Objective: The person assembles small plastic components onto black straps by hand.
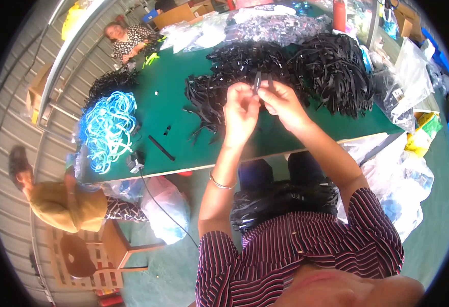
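Over the table's near half, my left hand (241, 110) and my right hand (284, 105) are close together with fingertips pinched. Between them is a narrow black strap (257, 82), its upper part standing out above the fingers. Small details at the fingertips cannot be made out. Just beyond and to the left spreads a heap of black straps (204, 100) with small shiny pieces among them. To the right lies a thicker pile of black straps (334, 71). Another bundle of black straps (285, 204) rests across my lap.
Blue and white cords (109, 128) lie heaped at the green table's (165, 107) left end. Near them are a loose black strip (161, 148) and a small dark box (135, 161) with a cable. Clear bags (280, 28) line the far side. Two people are at the left.
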`<state>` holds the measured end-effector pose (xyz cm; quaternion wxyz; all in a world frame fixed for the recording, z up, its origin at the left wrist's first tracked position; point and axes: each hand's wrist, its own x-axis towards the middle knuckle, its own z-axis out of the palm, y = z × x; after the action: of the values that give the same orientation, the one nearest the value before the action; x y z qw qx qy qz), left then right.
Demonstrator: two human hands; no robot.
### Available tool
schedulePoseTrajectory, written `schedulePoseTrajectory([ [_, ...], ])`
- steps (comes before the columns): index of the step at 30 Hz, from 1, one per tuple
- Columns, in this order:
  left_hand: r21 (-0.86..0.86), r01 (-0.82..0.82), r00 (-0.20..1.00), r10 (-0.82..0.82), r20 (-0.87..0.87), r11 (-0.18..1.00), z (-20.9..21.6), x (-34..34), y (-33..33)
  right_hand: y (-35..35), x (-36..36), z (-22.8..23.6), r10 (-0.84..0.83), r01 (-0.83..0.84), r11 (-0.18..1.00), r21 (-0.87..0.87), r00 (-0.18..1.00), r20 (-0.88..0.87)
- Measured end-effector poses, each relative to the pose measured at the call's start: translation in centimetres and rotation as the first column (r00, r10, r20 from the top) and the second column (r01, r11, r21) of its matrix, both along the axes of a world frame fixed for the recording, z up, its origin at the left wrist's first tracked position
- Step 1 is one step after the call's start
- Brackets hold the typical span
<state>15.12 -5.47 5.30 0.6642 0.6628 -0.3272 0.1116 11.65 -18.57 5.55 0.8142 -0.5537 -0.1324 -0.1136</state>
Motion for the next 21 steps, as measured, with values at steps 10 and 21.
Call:
schedulePoseTrajectory([
  [10, 0.179, 0.002, 0.992, 0.021, -0.123, 0.984, -6.1, 2.2, -1.7, -5.1, -4.5, 2.7, -0.165, 0.156, 0.951, 0.266, 0.986, 0.011],
  [21, 0.631, -0.483, 0.875, 0.319, 0.364, 0.607, -9.4, 3.3, -6.7, -8.8, -9.3, 2.3, -0.107, 0.096, 0.983, 0.157, 0.993, 0.059],
])
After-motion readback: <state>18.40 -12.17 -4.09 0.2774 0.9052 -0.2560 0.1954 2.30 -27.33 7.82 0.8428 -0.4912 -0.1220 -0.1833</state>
